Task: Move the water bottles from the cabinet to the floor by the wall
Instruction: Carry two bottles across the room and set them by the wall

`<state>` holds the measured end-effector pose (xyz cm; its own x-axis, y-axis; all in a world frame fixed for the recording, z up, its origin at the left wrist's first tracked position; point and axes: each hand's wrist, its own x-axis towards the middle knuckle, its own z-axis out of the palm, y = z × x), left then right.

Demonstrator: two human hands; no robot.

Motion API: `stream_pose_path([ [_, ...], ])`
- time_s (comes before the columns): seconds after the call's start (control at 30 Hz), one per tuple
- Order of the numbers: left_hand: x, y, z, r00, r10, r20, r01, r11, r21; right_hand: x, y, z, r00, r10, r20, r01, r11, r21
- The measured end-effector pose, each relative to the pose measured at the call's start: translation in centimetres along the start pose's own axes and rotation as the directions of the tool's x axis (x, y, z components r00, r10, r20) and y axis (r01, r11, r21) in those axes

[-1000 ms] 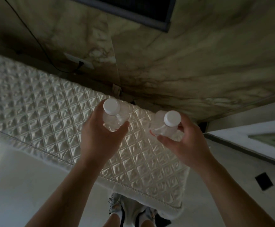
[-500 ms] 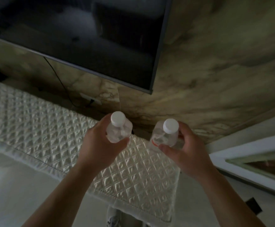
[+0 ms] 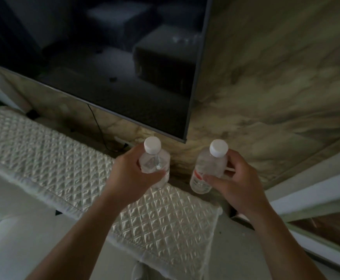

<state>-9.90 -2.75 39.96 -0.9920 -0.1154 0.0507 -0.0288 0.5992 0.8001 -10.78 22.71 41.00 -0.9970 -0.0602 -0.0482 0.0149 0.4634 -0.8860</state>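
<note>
A person's two bare forearms are reaching up from the bottom edge of a downward-looking view, each hand carrying one bottle in the air. The left hand (image 3: 131, 175), just below centre toward seven o'clock, is gripping a small clear plastic water bottle with a white screw cap (image 3: 155, 163); its fingers (image 3: 155, 175) are curling round the body below the neck, and the cap is pointing up toward the camera. At three o'clock of it, a little apart and not touching, the right hand (image 3: 237, 185) is holding a second clear plastic water bottle with a white cap and a red-and-white label (image 3: 206, 170), the thumb pressing the near side and the other fingers wrapping the far side. Both bottles are hanging roughly upright. The left one is hanging over the right end of a quilted cream satin cloth (image 3: 64, 158) that is covering the cabinet's top surface and running from nine o'clock toward six. The right one is hanging past that end, over the strip where the pale grey floor (image 3: 238, 249) is meeting the beige veined marble wall (image 3: 276, 87). A large black flat television screen (image 3: 114, 67) is filling the frame from ten to twelve o'clock, and a thin black cable (image 3: 98, 126) is trailing down from it behind the cloth.
</note>
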Motion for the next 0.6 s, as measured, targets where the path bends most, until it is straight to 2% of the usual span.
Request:
stream_pose_path([
  [0.37, -3.0, 5.7, -4.2, 0.998, -0.052, -0.046, 0.055, 0.995, 0.078, -1.6, -5.0, -3.2, 0.996, -0.056, 0.074, 0.051, 0.997, 0.060],
  [0.6, -5.3, 6.5, -7.4, 0.988, -0.080, -0.131, 0.089, 0.994, 0.064, -2.9, -8.0, -1.7, 0.981, -0.112, 0.157, 0.104, 0.993, 0.060],
])
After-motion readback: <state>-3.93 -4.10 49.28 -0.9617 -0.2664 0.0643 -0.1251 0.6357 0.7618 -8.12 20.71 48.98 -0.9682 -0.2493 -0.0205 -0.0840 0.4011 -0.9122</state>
